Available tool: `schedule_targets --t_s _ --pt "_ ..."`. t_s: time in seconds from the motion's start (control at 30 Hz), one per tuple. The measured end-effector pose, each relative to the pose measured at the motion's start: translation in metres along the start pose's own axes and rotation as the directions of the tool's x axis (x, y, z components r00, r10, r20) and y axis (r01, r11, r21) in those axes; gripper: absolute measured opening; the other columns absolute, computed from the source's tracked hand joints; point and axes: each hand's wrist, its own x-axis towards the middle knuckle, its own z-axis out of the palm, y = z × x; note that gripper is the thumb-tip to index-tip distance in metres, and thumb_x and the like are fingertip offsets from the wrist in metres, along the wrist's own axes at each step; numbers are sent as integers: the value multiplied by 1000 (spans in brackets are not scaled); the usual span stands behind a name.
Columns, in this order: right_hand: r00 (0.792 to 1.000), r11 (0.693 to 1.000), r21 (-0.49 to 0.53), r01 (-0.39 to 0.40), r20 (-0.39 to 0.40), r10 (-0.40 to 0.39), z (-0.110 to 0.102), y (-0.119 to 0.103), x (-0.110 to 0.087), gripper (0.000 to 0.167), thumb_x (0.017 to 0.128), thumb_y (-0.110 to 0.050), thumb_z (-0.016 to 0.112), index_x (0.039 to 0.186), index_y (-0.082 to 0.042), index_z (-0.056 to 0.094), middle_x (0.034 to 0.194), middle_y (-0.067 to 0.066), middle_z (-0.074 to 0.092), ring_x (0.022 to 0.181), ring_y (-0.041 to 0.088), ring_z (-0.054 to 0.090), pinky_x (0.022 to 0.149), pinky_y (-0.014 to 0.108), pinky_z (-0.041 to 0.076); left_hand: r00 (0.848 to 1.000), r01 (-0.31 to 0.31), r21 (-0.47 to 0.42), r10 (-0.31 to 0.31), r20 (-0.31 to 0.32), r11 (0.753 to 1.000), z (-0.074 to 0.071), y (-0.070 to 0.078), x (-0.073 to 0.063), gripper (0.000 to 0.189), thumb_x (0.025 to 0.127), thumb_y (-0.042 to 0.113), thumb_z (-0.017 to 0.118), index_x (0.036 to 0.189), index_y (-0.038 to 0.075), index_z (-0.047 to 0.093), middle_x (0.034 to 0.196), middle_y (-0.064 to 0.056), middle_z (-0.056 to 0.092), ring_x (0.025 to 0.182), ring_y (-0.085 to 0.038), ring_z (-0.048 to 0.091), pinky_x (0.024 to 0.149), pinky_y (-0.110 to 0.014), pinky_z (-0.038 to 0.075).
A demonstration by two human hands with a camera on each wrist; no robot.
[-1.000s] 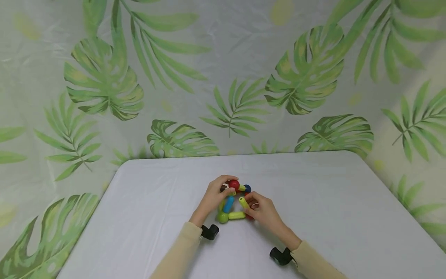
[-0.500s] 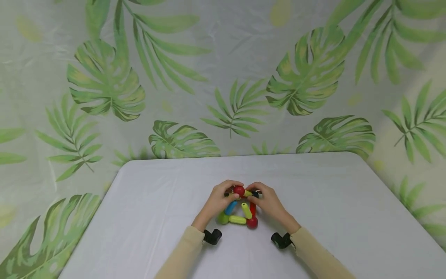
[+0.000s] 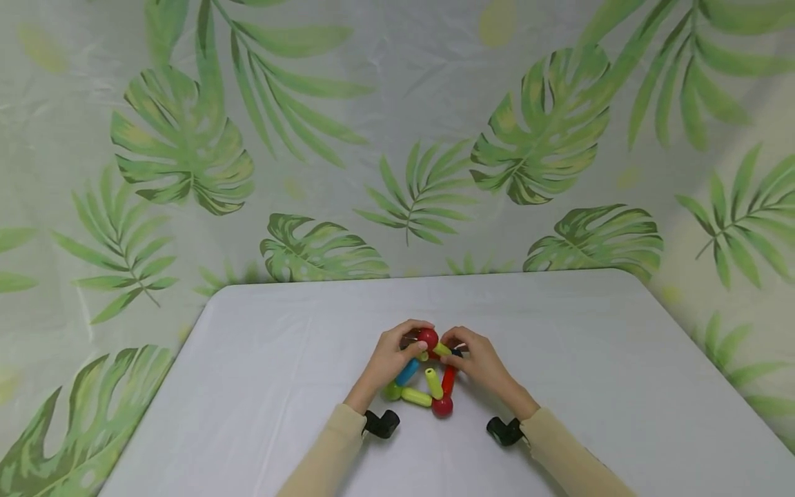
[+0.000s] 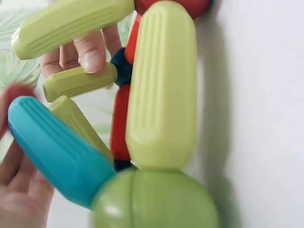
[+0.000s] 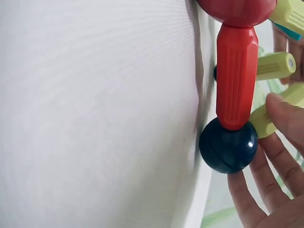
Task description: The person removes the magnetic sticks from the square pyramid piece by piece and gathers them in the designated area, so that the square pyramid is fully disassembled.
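Note:
A frame of magnetic rods and balls stands on the table. My left hand (image 3: 388, 353) holds a red ball (image 3: 427, 338) at the raised tips of rods, among them a blue rod (image 3: 407, 372). My right hand (image 3: 478, 355) pinches a yellow-green rod (image 5: 263, 121) that slants up from a dark blue ball (image 5: 229, 145). At the base, a green ball (image 4: 156, 202) joins the blue rod and a yellow-green base rod (image 3: 416, 397). A second red ball (image 3: 442, 406) carries a tilted yellow-green rod (image 3: 433, 383) with a free top end and a red rod (image 5: 236, 78).
The white-covered table (image 3: 279, 359) spreads around the frame. A leaf-patterned cloth (image 3: 410, 124) hangs behind it. Black wrist cameras (image 3: 381, 423) sit at both wrists, close to the tabletop.
My right hand has gone from the tilted front rod to the rear right rod. My left hand's red ball has shifted slightly right. The frame's front corner has turned a little leftward.

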Motion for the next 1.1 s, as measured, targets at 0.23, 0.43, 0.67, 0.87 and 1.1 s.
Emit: schedule_targets --t_s 0.23,0.43,0.67,0.87,1.1 --pt "995 993 79 -93 47 90 -7 -1 -5 25 83 3 70 104 -6 61 103 3 62 102 27 59 90 46 48 994 16 -34 -19 -104 999 -28 32 5 31 94 1 57 123 -10 54 115 -23 60 105 -34 58 87 -29 50" --pt "975 972 93 -214 75 207 -11 5 -8 24 84 8 66 105 -4 63 108 8 62 104 32 58 90 46 48 986 83 -79 -94 -139 993 -36 -3 8 33 93 2 61 124 -8 55 118 -24 59 108 -36 57 85 -34 51" --pt "974 968 116 -222 73 215 -8 9 -3 21 87 5 65 105 -5 65 108 8 64 104 31 59 92 47 47 945 274 -135 -292 -145 952 -43 -44 31 32 91 1 63 121 -5 56 118 -23 59 103 -33 60 84 -36 52" --pt "971 963 133 -234 76 225 -3 12 6 21 89 3 63 108 -6 65 112 9 63 109 34 58 92 47 47 916 376 -14 -374 -142 926 -50 -58 57 27 88 0 66 114 -1 60 116 -20 60 103 -32 60 82 -38 53" --pt "969 957 153 -246 76 237 0 14 11 21 89 2 63 108 -7 65 112 9 63 109 34 58 93 48 45 924 374 110 -360 -126 921 -48 -66 79 25 86 -2 67 111 -1 62 114 -21 63 106 -33 60 81 -38 52"
